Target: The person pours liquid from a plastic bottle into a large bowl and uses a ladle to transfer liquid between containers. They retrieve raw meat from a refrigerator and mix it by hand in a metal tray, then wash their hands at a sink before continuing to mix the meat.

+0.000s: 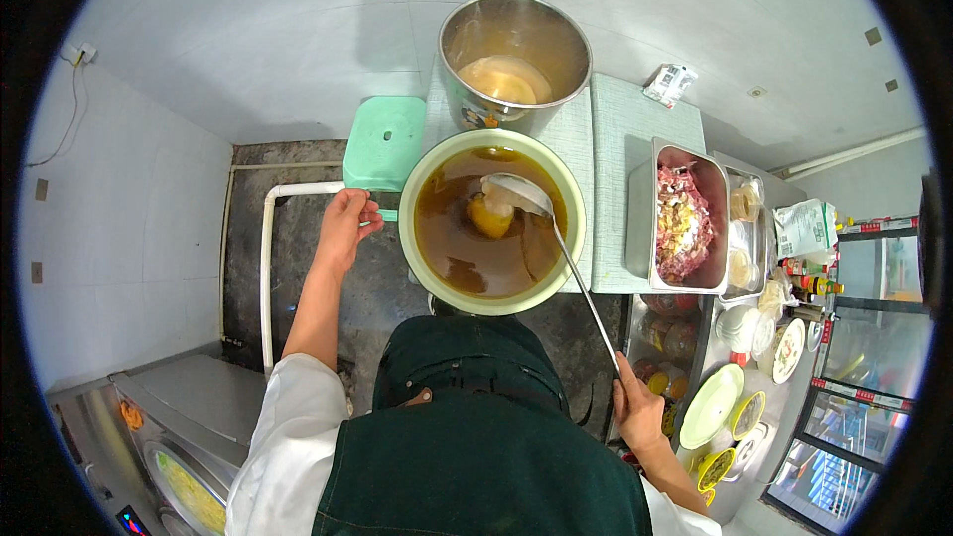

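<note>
My right hand (639, 403) grips the end of a long metal ladle (584, 279). The ladle's bowl is tilted over a large pale green basin (411, 253) of brown, broth-like liquid (461, 260). At its lip lies a pale, cloudy patch, with a yellow patch just below; whether this is poured liquid or a solid lump I cannot tell. Left of the basin, my left hand (344, 227) hovers with loosely curled fingers, nothing visible in it. It is beside the front edge of a mint-green plastic stool (385, 145); contact is unclear. Behind the basin stands a steel pot (461, 93) with pale yellowish contents.
Light-patterned tables (614, 238) carry a steel container (642, 216) of raw meat and a packet (670, 84). Dishes, including a green oval plate (711, 406), crowd the right counter. A white pipe (266, 275) stands left; a steel appliance (193, 394) occupies the lower left.
</note>
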### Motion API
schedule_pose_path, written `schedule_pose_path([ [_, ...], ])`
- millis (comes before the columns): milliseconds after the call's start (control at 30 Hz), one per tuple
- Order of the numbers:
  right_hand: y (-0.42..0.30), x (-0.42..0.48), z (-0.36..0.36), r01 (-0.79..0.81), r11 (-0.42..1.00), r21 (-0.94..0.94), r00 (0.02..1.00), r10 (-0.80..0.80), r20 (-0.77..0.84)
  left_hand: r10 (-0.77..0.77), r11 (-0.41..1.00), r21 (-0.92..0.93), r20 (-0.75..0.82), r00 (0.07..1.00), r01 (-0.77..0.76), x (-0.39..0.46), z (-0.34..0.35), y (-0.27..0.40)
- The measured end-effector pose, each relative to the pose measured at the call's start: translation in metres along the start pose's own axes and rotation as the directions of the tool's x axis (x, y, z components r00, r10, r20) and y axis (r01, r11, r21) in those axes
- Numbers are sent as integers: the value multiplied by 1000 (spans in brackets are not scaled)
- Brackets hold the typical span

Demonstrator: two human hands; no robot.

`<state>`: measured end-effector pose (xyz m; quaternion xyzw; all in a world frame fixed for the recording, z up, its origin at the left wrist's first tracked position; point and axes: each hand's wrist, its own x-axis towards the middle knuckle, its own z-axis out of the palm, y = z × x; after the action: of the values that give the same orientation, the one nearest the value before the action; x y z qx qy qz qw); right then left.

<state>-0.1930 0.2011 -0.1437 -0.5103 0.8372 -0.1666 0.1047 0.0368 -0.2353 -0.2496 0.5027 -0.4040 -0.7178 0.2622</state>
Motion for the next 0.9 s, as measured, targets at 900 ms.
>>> schedule_pose_path([
  [900, 14, 321, -129, -688, 538, 487, 672, 219, 707, 97, 992, 61, 195, 976, -111, 83, 149, 72],
])
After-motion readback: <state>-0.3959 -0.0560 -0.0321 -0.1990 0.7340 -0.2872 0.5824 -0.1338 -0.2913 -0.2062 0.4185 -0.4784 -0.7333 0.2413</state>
